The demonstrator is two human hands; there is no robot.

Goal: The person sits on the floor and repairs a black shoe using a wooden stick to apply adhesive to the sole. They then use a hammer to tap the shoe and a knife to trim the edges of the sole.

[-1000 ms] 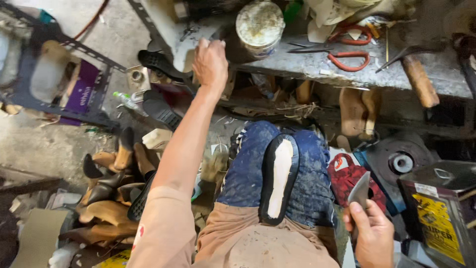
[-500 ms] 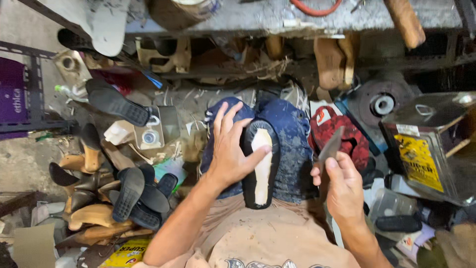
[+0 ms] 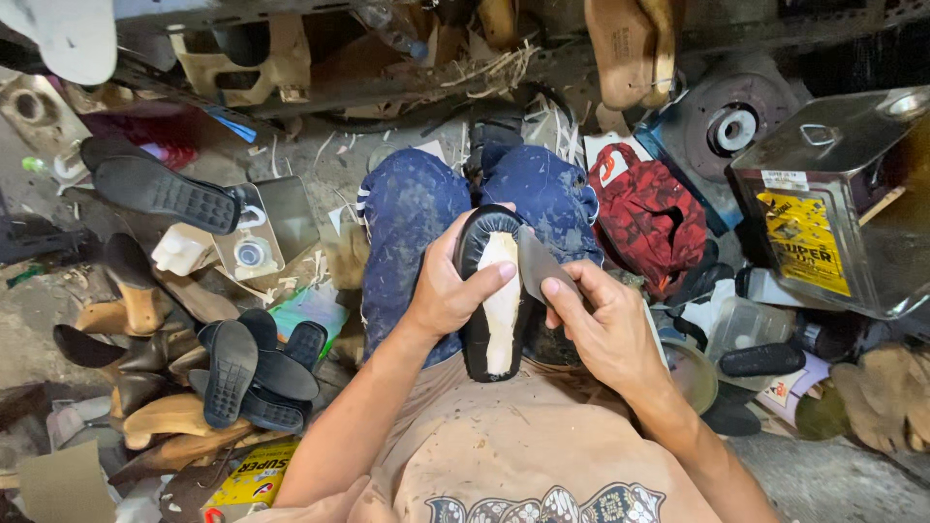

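Note:
A black shoe upper on a pale last (image 3: 496,295) lies sole-up on my lap, over dusty blue trousers (image 3: 412,208). My left hand (image 3: 448,281) grips its left side, thumb across the pale bottom. My right hand (image 3: 603,324) holds a flat grey blade (image 3: 536,263) whose edge rests against the shoe's right rim near the toe.
Black soles (image 3: 247,363) and wooden lasts (image 3: 145,310) are piled at the left. A square metal tin (image 3: 833,194) stands at the right, beside a red cloth (image 3: 647,213) and a round grinding disc (image 3: 731,116). A workbench edge (image 3: 291,58) runs along the top.
My left hand came down from the bench to the shoe on my lap and now grips it. My right hand brought the blade in against the shoe's rim.

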